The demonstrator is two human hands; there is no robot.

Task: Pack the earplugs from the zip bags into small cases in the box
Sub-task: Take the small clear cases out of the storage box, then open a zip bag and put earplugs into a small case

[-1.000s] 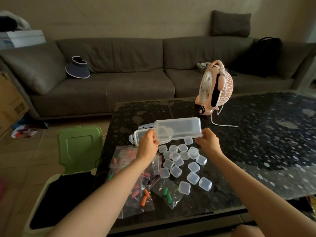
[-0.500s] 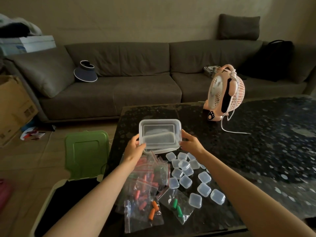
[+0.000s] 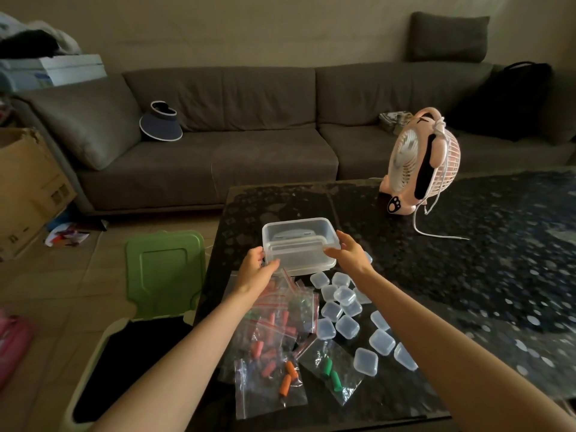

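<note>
A clear plastic box [image 3: 299, 224] stands upright and empty on the dark table [image 3: 467, 260]. My left hand [image 3: 257, 269] grips its near left corner. My right hand [image 3: 349, 254] is beside the right wall with fingers spread, holding nothing. Several small clear cases [image 3: 344, 296] lie scattered, lids closed, just in front of the box. To their left lies a heap of zip bags [image 3: 274, 332] with pink earplugs inside. One near bag holds orange earplugs [image 3: 285, 381], another holds green earplugs [image 3: 330, 371].
A pink desk fan [image 3: 420, 163] stands at the table's far side, its white cable [image 3: 436, 235] trailing across the top. A bin with a raised green lid [image 3: 165, 272] sits on the floor left of the table. A grey sofa [image 3: 249, 157] runs behind.
The box was tipped over above the cases, then turned upright and set down on the table. My right hand has loosened and spread its fingers.
</note>
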